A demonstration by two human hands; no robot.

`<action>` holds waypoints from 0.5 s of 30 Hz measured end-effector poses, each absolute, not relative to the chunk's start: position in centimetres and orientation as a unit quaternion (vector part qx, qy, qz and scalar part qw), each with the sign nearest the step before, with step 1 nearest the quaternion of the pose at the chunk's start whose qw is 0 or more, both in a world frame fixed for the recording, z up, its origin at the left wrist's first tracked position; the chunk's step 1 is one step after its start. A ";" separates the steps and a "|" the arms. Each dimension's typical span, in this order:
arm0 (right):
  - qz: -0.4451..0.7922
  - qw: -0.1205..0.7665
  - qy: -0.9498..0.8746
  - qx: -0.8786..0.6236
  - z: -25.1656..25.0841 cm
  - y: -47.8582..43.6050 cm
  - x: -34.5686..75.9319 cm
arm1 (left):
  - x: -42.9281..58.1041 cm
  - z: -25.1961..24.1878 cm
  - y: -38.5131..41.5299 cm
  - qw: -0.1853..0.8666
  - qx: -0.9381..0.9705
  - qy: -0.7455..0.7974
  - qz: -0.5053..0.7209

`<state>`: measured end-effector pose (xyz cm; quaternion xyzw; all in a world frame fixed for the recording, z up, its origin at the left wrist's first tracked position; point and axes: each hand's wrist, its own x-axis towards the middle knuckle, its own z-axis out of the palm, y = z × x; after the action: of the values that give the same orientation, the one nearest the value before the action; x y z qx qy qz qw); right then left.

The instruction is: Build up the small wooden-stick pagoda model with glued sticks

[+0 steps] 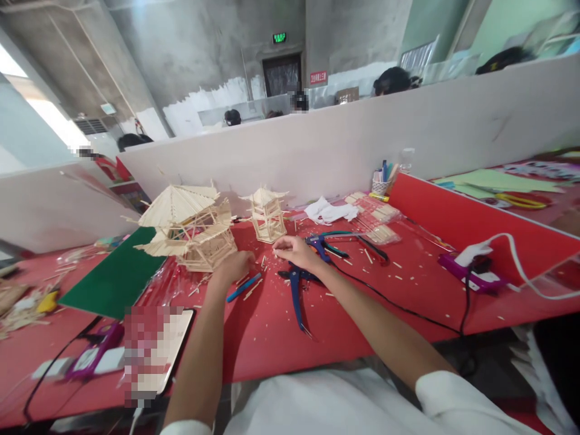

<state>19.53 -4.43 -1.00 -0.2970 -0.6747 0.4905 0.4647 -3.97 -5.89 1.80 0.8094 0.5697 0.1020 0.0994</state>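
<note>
My left hand [236, 266] is by the lower right corner of a large pavilion model [181, 226] made of thin wooden sticks. Its fingers look curled in, and whatever they hold is hidden. My right hand [298, 251] has its thumb and fingertips drawn together just in front of a smaller stick pavilion [267, 214]; I cannot make out what is between them. Under and beside that hand lie blue-handled cutters [296, 296] and a blue glue gun [319, 246]. A blue pen [243, 288] rests on the red tabletop [263, 344] between my forearms.
Stick scraps litter the table. Bagged sticks [380, 217] and a white tissue [330, 211] lie behind the tools. A green board [113, 278], a phone [158, 350] and a purple power strip [97, 350] are at left. Another power strip [471, 272] and a red divider [480, 229] stand right.
</note>
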 end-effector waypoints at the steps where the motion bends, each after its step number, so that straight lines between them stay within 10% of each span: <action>1: 0.497 0.466 -0.669 -0.296 -0.9 -4.4 19.6 | -4.6 1.8 -5.8 0.086 0.790 0.601 0.084; 15: 0.506 0.475 -0.651 -0.306 -0.4 -4.5 20.0 | -5.1 0.6 -5.2 0.159 0.781 0.595 0.108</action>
<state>19.98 -4.53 -0.42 -0.3059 -0.6513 0.5063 0.4753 -5.12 -5.22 0.60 0.7807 0.5945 0.1080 0.1591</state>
